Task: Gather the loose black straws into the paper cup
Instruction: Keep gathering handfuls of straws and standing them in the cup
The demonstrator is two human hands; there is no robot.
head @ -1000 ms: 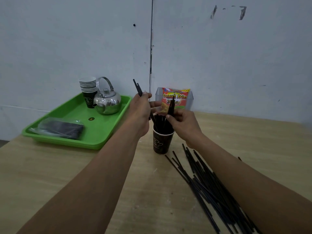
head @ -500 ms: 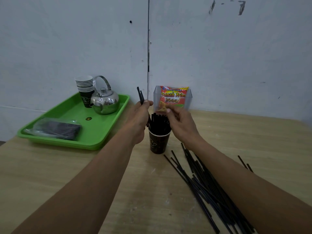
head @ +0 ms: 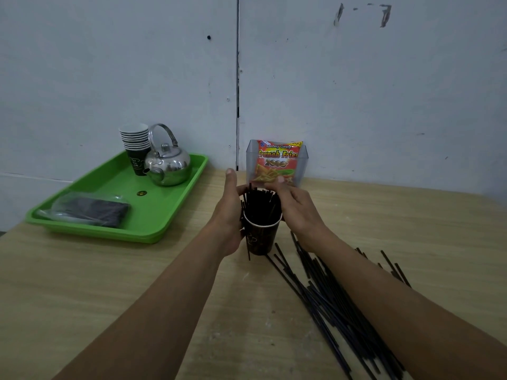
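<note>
Black straws (head: pixel 262 202) in one paper cup (head: pixel 260 235), two hands' fingers (head: pixel 274 187) cupped loosely around.

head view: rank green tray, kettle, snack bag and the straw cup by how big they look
1. green tray
2. kettle and snack bag: look alike, not ranked
3. straw cup: smallest, though both hands partly cover it.

Two bare forearms in view, no sleeves showing. Left hand (head: pixel 229 215) and right hand (head: pixel 295 208) both ungloved, no rings, watch or bands visible. Short nails, thumbnail showing on the left.
</note>
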